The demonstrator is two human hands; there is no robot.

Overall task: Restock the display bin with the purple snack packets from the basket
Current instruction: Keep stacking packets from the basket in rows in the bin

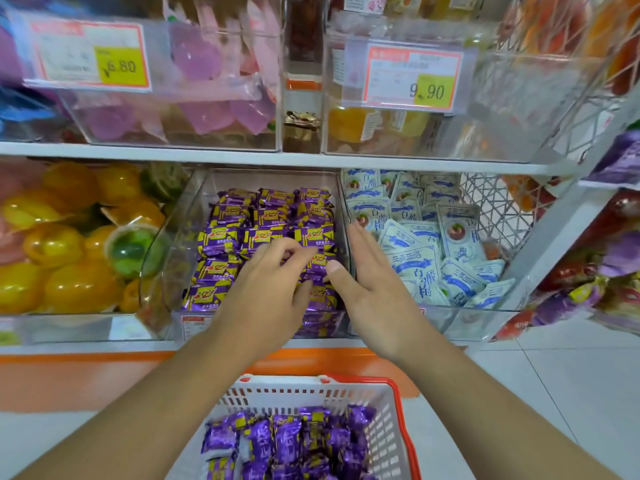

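Note:
A clear display bin (180, 237) on the lower shelf holds rows of purple and yellow snack packets (228, 237). My left hand (266, 292) rests on the packets at the front right of the bin, fingers curled with the tips pinching a packet. My right hand (374, 289) is held flat and upright along the bin's right wall, fingers straight, thumb toward the packets, holding nothing. Below, a white basket with a red rim (391, 431) holds several more purple packets (287, 441).
Left of the bin sit yellow and green jelly cups (65, 244). To the right, a bin of white and blue packets (433, 244). The upper shelf carries clear bins with price tags (412, 77). Tiled floor lies at lower right.

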